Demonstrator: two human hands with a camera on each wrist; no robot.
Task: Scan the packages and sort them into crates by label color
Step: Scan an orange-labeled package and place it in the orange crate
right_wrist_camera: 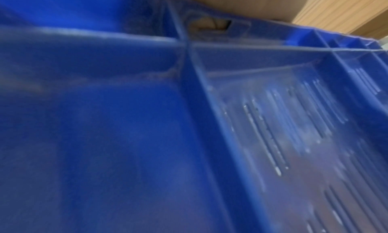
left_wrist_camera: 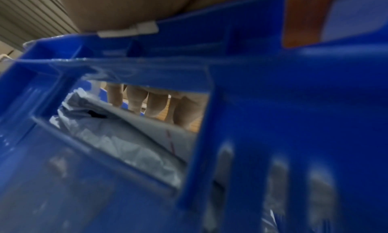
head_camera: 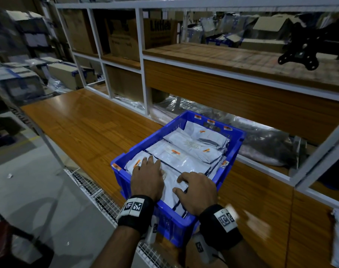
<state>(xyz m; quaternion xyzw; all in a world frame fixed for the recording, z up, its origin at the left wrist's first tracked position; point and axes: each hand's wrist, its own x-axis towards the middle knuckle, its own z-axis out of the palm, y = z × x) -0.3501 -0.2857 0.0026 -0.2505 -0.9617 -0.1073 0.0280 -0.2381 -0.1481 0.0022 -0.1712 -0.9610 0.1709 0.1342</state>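
A blue crate [head_camera: 122, 176] stands on the wooden bench, filled with several white poly packages [head_camera: 184, 157] that carry small orange labels. Orange stickers [head_camera: 211, 121] sit on its far rim. My left hand [head_camera: 147, 171] lies flat on the near-left package with its fingers stretched out. My right hand [head_camera: 191, 184] rests on the near-right package, fingers bent and tips on the plastic. In the left wrist view, the crate wall [left_wrist_camera: 293, 104] fills the picture, and through its handle hole I see my fingers [left_wrist_camera: 155, 104] above a package [left_wrist_camera: 126, 137]. The right wrist view shows only blurred crate wall [right_wrist_camera: 126, 120].
The wooden bench [head_camera: 77, 122] stretches left of the crate. A white shelf frame [head_camera: 143, 74] with cardboard boxes [head_camera: 122, 37] rises behind it. Clear plastic bags [head_camera: 261, 138] lie behind the crate. A wire mesh shelf [head_camera: 99, 192] sits below the bench's front edge. A black bracket [head_camera: 300, 55] is at upper right.
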